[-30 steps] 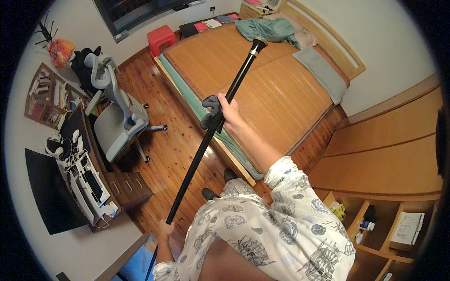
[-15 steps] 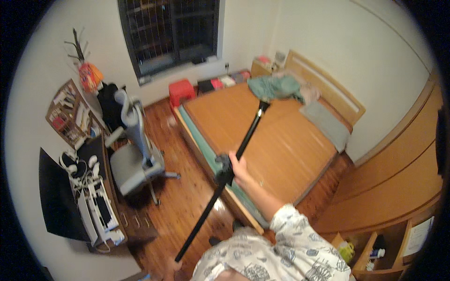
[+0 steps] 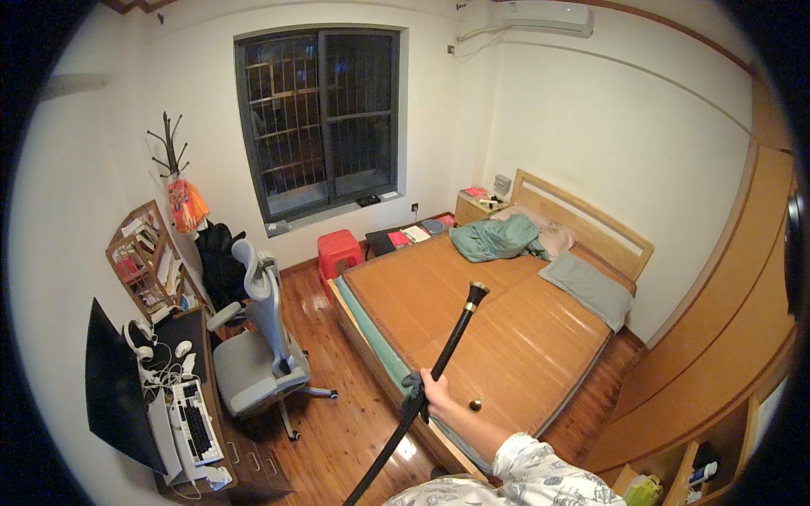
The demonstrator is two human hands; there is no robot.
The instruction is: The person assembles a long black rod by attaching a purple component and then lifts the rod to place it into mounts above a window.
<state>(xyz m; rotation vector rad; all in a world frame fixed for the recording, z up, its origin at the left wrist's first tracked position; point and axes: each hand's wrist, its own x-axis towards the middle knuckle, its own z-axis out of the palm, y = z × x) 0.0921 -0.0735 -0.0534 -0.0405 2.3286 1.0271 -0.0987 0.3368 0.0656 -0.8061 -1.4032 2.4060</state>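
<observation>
My right hand (image 3: 435,393) is closed around a long black pole (image 3: 453,339) at about its middle. The pole slants from the lower edge up to the right, over the bed's side. Its upper end (image 3: 477,293) flares out above a brass-coloured ring. A dark grey fitting (image 3: 412,382) sits on the pole against my fingers; its exact shape is partly hidden. My left hand is out of view, and the pole's lower end runs off the picture. On the bed mat (image 3: 531,325), beyond my right forearm, lies a small round brass-coloured piece (image 3: 476,405).
A wooden bed (image 3: 384,371) fills the middle right. To the left are a grey office chair (image 3: 249,367) and a desk with a monitor (image 3: 118,396) and keyboard (image 3: 196,426). A red stool (image 3: 339,251) stands beyond the bed's foot. Wooden cabinets (image 3: 700,337) line the right.
The view has tilted up, showing more wall and an air conditioner. My left hand, earlier at the pole's lower end, has left the picture. My right hand still grips the pole.
</observation>
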